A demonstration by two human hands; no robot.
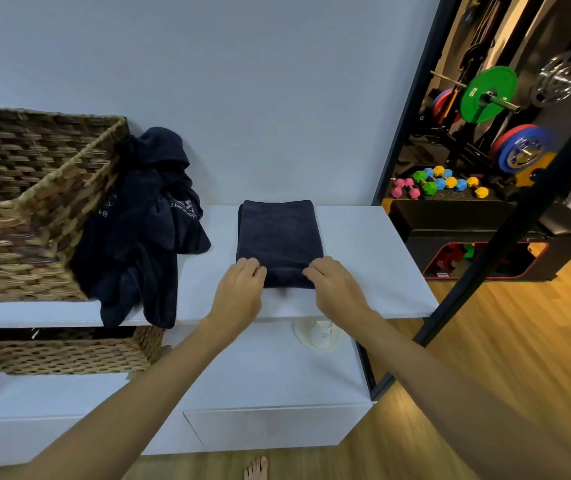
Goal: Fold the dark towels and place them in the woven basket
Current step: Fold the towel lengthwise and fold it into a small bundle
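A dark navy towel point(279, 237) lies folded into a narrow rectangle on the white shelf top point(363, 258). My left hand point(240, 289) pinches its near left corner, and my right hand point(336, 289) pinches its near right corner. A heap of unfolded dark towels point(145, 220) with pale lettering leans against the wall and hangs over the shelf's front edge. To the left of the heap stands a large woven basket point(34, 209), open at the top; I cannot see its bottom.
A second woven basket point(65, 351) sits on the lower white shelf, with a small white container point(318, 336) to its right. A black frame post point(506, 237) runs diagonally at the right. Behind it are weight plates and coloured dumbbells point(440, 183). Wooden floor lies below.
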